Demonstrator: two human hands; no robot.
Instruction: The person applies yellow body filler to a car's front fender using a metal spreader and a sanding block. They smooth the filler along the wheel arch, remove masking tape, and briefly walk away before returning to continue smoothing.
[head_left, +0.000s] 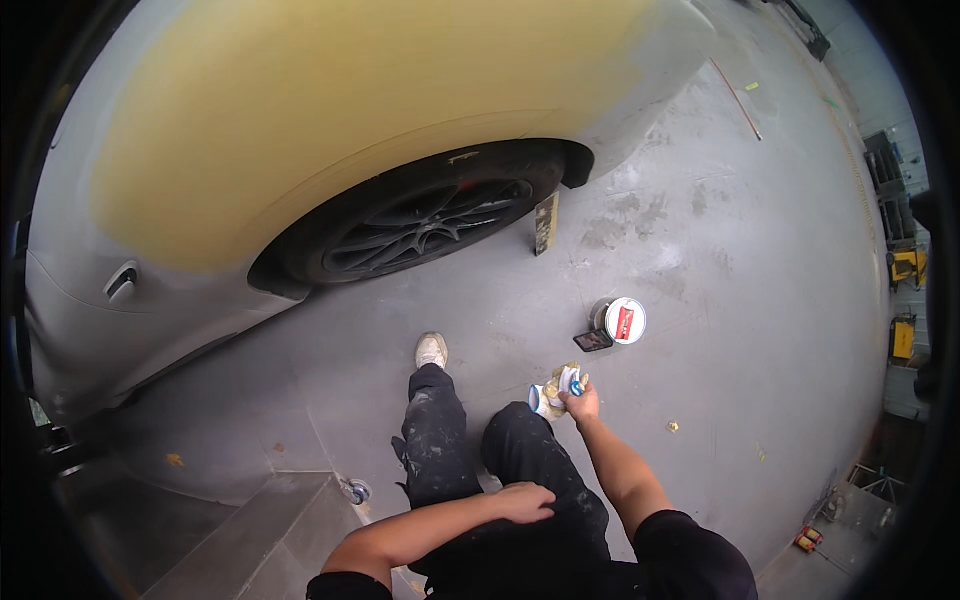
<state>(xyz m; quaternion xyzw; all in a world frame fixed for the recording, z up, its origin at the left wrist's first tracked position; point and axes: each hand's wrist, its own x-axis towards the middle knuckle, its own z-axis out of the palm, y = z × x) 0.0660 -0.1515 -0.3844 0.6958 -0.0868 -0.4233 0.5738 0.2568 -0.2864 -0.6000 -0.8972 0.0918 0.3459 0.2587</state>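
Observation:
My left hand rests across my dark trousers at the thigh, its fingers lying loosely and holding nothing that I can see. Out past my right knee, my right hand is closed around a white thing smeared with yellowish paste, with blue parts at its edge and near my fingers. Its exact kind does not show. Beyond that hand, on the grey floor, stands a tub with a white lid and a red label. A dark phone-like slab leans against the tub.
A car body with a large yellowish patch fills the upper left, above its black wheel. A narrow block stands beside the tyre. Grey boxy steps lie lower left, with a round tool near their corner. Equipment lines the right wall.

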